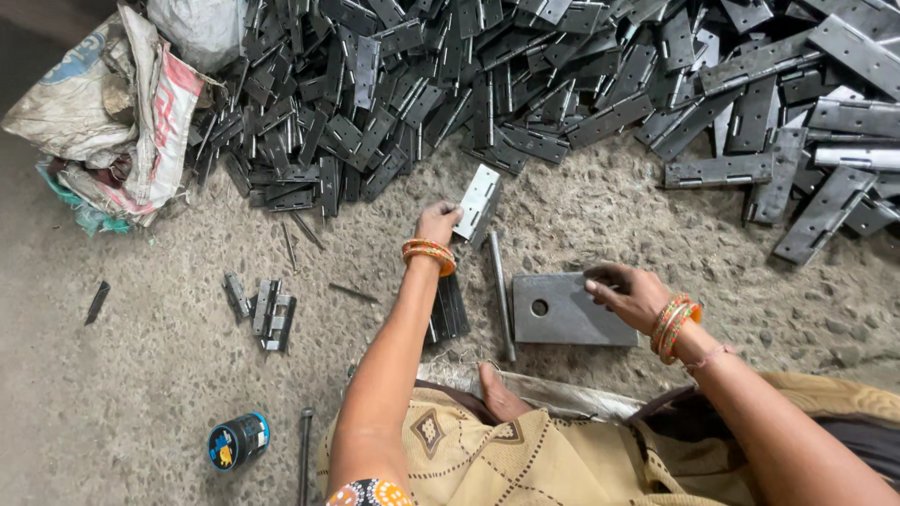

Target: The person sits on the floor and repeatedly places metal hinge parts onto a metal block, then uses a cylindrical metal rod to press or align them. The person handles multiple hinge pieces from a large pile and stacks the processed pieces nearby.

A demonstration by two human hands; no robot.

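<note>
I see left hand (pixel 437 223) gripping a hinge leaf (pixel 478 203) at the hinge pile (pixel 525 84) edge; right hand (pixel 630 292) resting fingers-down on the steel block (pixel 562 311), bare floor (pixel 150 375) left.

Single head-worn view, looking steeply down over the seated person's lap and forearms onto the gritty floor (pixel 609 215). Close range: the arms fill the lower frame. The far edge reaches the pile of metal hinges (pixel 525 84) and a sack (pixel 122 112) at top left.
</note>
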